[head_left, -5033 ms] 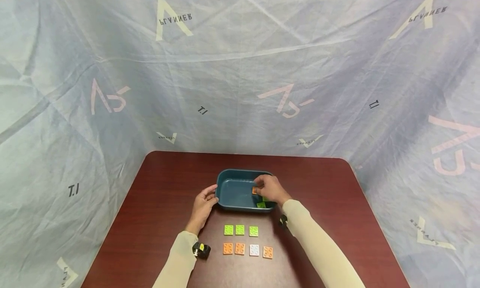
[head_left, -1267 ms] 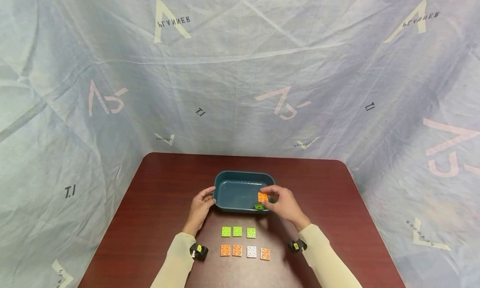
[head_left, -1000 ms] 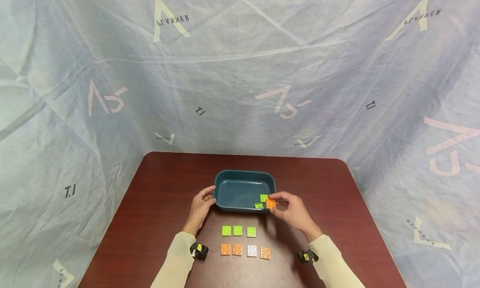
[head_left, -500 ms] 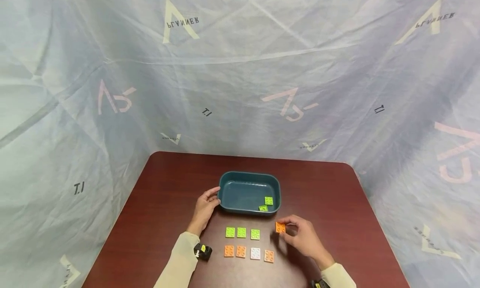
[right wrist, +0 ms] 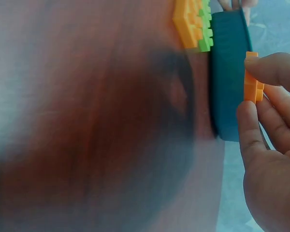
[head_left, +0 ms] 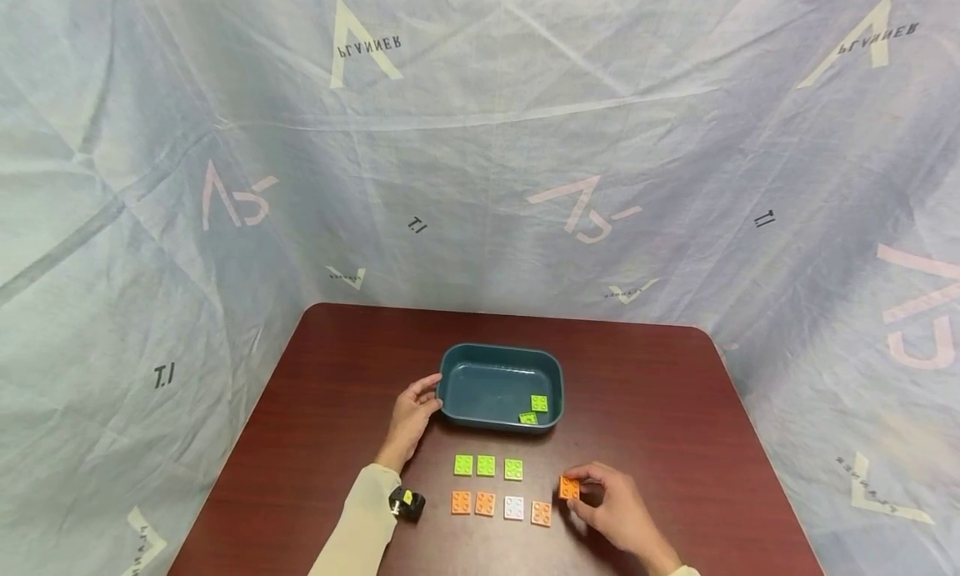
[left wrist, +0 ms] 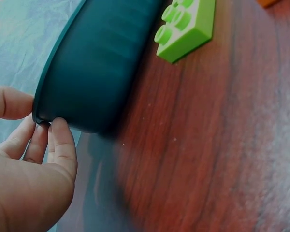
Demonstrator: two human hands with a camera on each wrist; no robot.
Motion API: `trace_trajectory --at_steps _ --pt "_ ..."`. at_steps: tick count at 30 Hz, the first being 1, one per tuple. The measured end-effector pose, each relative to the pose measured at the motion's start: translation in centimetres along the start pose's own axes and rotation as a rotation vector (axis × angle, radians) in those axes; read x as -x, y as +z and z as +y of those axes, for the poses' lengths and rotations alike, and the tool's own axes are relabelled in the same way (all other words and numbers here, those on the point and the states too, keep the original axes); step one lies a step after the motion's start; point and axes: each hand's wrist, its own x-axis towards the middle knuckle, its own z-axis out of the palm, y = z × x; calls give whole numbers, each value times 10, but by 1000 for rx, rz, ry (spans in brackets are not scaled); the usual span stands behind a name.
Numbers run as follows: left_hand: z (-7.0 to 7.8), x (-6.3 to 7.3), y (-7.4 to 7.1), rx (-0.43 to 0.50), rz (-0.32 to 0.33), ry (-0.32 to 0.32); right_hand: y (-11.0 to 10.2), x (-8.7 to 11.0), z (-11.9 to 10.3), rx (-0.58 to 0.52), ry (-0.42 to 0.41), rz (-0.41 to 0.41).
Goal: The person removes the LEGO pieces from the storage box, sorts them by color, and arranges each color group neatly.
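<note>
My left hand [head_left: 408, 418] is at the left end of a dark teal tray [head_left: 480, 427]. In the left wrist view, its fingertips touch the tray's rim and outer wall. My right hand [head_left: 618, 505] pinches an orange toy building brick [head_left: 569, 487] between thumb and fingers. In the right wrist view, the held brick [right wrist: 251, 79] stands edge-on, clear of the table. To its left, an orange brick [head_left: 541, 513] ends a row with a white brick [head_left: 513, 508] and two more orange ones [head_left: 472, 503]. Two green bricks [head_left: 539, 403] lie in the tray's near right corner.
Behind the near row, three green bricks [head_left: 486, 465] lie in a line in front of the tray. Everything stands on a reddish-brown table [head_left: 637, 376]. Grey printed sheeting [head_left: 480, 142] hangs behind and at both sides.
My right hand has brought the orange brick out of the tray, toward me and to the right, beside the near row. My left hand has stayed at the tray's left end.
</note>
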Motion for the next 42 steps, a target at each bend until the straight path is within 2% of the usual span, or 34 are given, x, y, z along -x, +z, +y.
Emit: trace_trajectory --at_steps 3,8,11,23,37,42 --pt "-2 -1 0 -8 7 1 3 7 4 -19 11 -20" --pt "-21 -11 -2 -9 23 3 8 14 8 -20 46 -70" --pt "-27 -14 -2 17 24 6 10 16 9 -16 45 -76" --pt "-27 -13 -4 40 18 10 14 20 10 -1 74 -124" --pt "-26 -14 -3 32 14 0 17 25 20 71 18 -68" --pt "-27 -14 -3 31 18 6 19 27 21 131 -31 -21"
